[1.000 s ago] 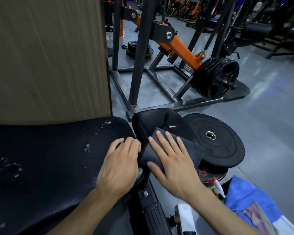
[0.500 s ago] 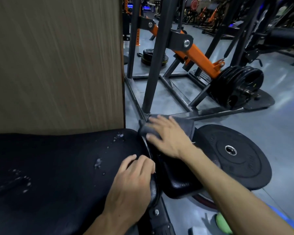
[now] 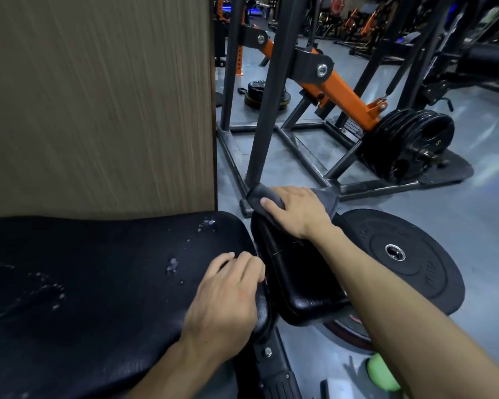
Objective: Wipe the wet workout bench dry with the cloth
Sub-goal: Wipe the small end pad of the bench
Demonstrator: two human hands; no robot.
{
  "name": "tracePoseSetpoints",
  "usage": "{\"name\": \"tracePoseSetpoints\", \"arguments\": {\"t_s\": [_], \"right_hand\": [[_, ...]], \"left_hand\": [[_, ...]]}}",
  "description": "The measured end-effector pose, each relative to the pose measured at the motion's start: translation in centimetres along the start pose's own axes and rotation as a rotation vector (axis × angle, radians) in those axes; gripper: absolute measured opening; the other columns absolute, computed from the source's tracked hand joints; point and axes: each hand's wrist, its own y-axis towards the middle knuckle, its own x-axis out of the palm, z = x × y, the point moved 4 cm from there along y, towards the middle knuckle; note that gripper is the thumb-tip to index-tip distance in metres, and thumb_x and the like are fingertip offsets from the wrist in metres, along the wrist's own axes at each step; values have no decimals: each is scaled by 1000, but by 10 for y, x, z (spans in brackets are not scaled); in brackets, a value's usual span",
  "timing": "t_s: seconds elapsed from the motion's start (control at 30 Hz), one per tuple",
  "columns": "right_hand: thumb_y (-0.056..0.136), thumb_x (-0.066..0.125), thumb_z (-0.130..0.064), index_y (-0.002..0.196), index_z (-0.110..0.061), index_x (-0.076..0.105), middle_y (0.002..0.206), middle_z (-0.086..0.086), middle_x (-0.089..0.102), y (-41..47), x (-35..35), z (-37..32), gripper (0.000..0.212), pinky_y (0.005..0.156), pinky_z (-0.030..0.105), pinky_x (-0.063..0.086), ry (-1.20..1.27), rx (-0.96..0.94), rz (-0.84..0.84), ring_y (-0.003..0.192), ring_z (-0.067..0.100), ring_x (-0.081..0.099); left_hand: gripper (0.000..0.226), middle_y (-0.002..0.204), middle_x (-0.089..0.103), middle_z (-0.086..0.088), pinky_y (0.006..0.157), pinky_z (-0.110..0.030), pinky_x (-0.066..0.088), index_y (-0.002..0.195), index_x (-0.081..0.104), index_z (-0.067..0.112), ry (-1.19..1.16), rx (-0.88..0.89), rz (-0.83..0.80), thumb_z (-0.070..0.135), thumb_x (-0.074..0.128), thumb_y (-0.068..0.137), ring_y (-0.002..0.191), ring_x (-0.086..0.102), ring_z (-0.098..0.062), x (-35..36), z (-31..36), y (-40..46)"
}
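The grey cloth [image 3: 267,200] is pinched by the right hand [image 3: 298,210] at the seat pad's far end; water droplets [image 3: 173,265] lie leftward, nearest the relaxed left hand [image 3: 224,298].

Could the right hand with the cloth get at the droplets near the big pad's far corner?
Probably yes: the right hand holds the cloth just across the gap from those droplets, and nothing lies between.
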Motion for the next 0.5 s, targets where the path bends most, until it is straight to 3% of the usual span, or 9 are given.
{"name": "tracePoseSetpoints", "arguments": {"t_s": [0.13, 0.27, 0.37, 0.5], "right_hand": [[90, 25, -72, 141, -33, 47, 145, -4, 53, -28, -12, 35, 68, 110, 43, 33, 8, 147, 49, 133, 23, 46], [90, 38, -74, 154, -32, 30, 157, 2, 40, -73, -31, 70, 77, 111, 42, 32, 192, 424, -49, 140, 29, 40], [92, 44, -68, 153, -31, 33, 153, 6, 46, -119, -37, 84, 72, 110, 39, 30, 403, 562, -60, 139, 33, 42], [92, 50, -63, 144, -28, 46, 141, 7, 58, -174, -30, 86, 63, 105, 38, 36, 596, 617, 56, 130, 30, 51]], "left_hand": [[42, 87, 45, 13, 110, -34, 34, 93, 43, 26, 40, 6, -19, -10, 46, 71, 79, 49, -14, 0, 2, -1], [35, 95, 50, 12, 111, -30, 30, 102, 49, 27, 91, 9, -35, 0, 46, 79, 86, 51, -16, 4, 1, 0], [35, 101, 51, 12, 111, -31, 30, 108, 50, 28, 108, 32, -67, 5, 43, 82, 93, 52, -16, 6, 1, 0], [46, 111, 49, 12, 119, -35, 22, 120, 47, 28, 172, 43, -130, 5, 40, 81, 104, 52, -12, -2, 10, 0]]}}
